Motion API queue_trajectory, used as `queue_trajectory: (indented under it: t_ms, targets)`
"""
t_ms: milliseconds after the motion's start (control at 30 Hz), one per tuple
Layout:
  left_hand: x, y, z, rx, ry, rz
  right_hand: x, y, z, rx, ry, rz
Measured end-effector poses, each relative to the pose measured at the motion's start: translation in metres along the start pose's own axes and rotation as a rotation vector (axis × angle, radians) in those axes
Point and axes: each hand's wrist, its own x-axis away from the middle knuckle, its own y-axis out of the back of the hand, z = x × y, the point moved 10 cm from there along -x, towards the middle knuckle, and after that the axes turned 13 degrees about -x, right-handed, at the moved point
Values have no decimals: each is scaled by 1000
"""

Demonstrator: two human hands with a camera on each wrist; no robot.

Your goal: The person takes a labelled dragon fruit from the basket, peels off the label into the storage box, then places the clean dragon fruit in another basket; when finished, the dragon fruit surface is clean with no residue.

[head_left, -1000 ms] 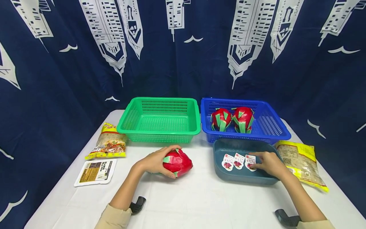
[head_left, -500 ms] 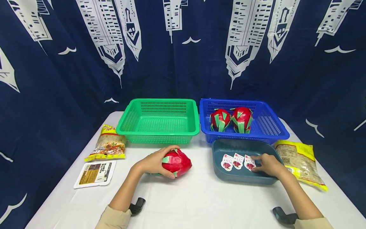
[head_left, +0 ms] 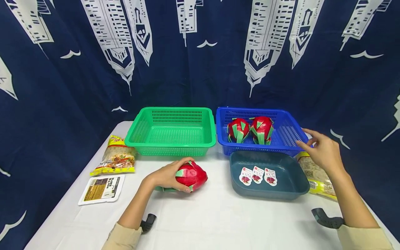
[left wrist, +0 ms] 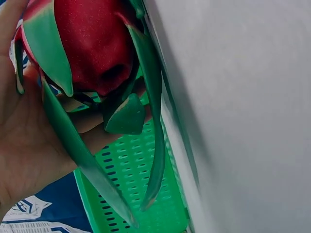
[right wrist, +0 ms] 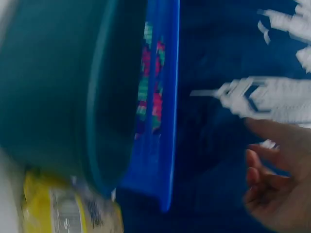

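Note:
Near the middle of the table, my left hand grips a red dragon fruit, fingers over its far side and thumb along the near side. Long green leaf tips trail from the dragon fruit past the palm in the left wrist view. My right hand is raised by the right end of the blue basket, thumb and forefinger apart, holding nothing. Just left of it sits a dark teal tray with three dragon-fruit cards inside. Two more dragon fruits rest in the blue basket.
A green basket stands at the back, left of the blue one. On the left lie a yellow food bag and a flat white-edged packet. Another yellow bag lies right of the tray, partly behind my right arm.
My right hand has left the card in the tray and moved up and to the right, away from it. The left hand keeps its grip on the dragon fruit.

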Motion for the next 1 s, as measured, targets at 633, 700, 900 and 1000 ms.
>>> queue_trajectory:
  t_ms: [633, 700, 900, 1000]
  targets:
    - [-23, 20, -25, -25, -104, -108, -3, -54, -115, -149, -280, 403]
    - [-35, 39, -44, -33, -151, -173, -4, -53, -113, -146, -276, 400]
    - [-88, 111, -110, -67, -264, -436, -7, -54, -108, -161, -253, 387]
    - [-122, 134, -134, -41, -285, -515, -8, -56, -107, -170, -248, 384]
